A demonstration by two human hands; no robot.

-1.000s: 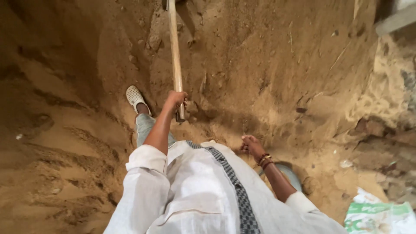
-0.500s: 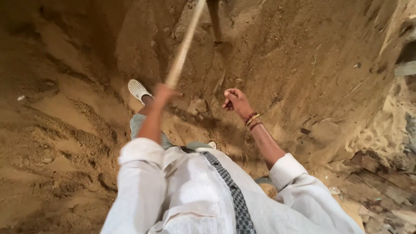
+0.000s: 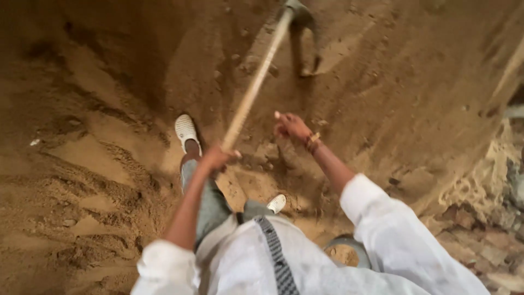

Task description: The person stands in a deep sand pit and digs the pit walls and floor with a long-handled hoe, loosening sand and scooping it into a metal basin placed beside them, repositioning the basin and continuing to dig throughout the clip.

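The person stands in a pit of loose brown sand, looking down past a white shirt with a dark checked strip running down its front. The left hand is wrapped tight around the lower end of a pale wooden handle, fingers closed about it. That handle slants up and away to the right, ending at a metal digging head near the top edge, which sits against the sloping sand bank; the blade itself is blurred, so its exact shape is hard to make out. The right hand hangs free just to the right of the handle, not touching it, fingers loosely curled with nothing in them, and beaded bands circle the wrist. Below the left hand a foot in a white slip-on shoe is planted on the sand, and the toe of the other white shoe shows nearer the body, beside grey trousers. A round pan rim peeks out by the right sleeve, with sand in it. Off to the right edge lies broken rubble, paler than the sand around it.
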